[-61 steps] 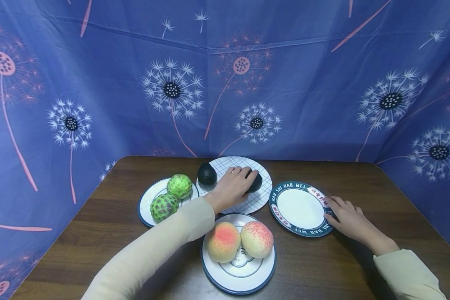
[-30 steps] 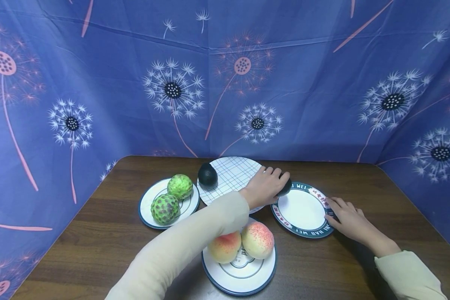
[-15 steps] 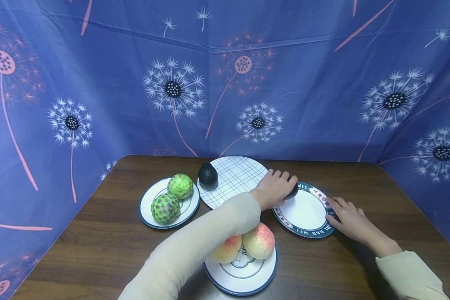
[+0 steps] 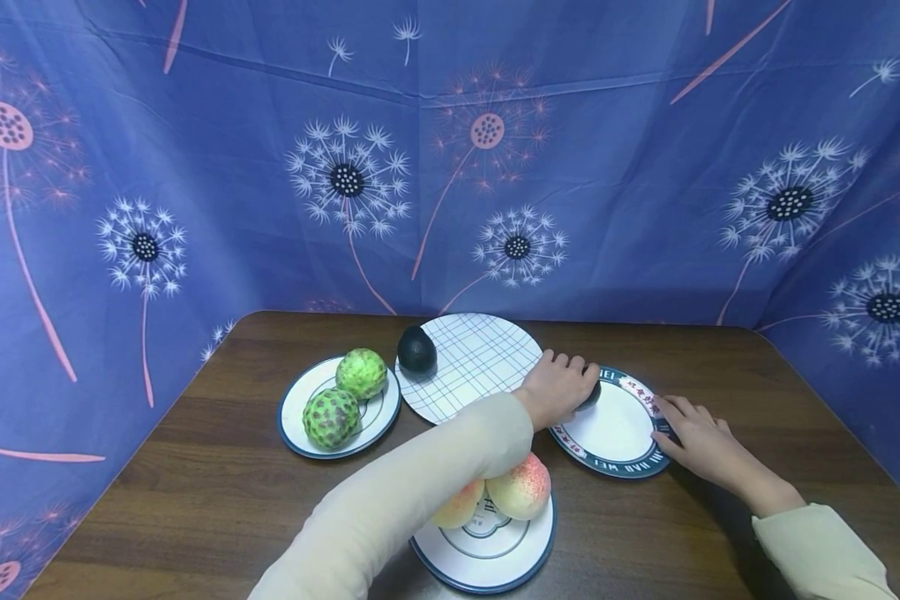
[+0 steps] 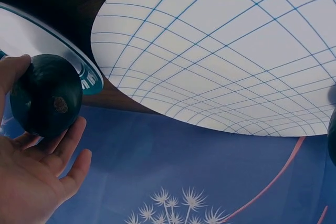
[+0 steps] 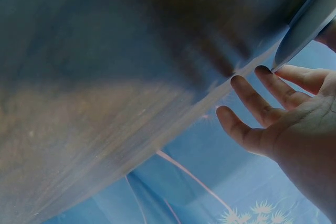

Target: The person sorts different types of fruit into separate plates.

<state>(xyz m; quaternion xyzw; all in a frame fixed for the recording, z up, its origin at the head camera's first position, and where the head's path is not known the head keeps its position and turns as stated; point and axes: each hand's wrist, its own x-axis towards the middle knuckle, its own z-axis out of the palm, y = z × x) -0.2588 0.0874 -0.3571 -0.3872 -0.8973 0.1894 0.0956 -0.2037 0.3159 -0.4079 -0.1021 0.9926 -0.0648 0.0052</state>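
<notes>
My left hand (image 4: 558, 387) grips a dark avocado (image 5: 47, 95) between thumb and fingers. In the head view the avocado is mostly hidden behind that hand, at the left side of the green-rimmed plate (image 4: 633, 468). Whether it touches the plate, I cannot tell. My right hand (image 4: 701, 442) rests at the right rim of this plate, its fingers fairly straight and touching the edge. A second avocado (image 4: 417, 350) lies on the left part of the white plate with blue grid lines (image 4: 480, 350).
Two green, bumpy fruits, one of them a spotted fruit (image 4: 332, 418), sit on a blue-rimmed plate (image 4: 292, 425) at the left. Two peaches (image 4: 521, 487) lie on a front plate (image 4: 487, 567), partly behind the left sleeve (image 4: 412, 483). A blue dandelion cloth (image 4: 420, 167) hangs behind the wooden table (image 4: 195, 500).
My left hand has carried the avocado from the grid plate rightward to the green-rimmed plate, slowing over the last half second. My right hand stays at the rim.
</notes>
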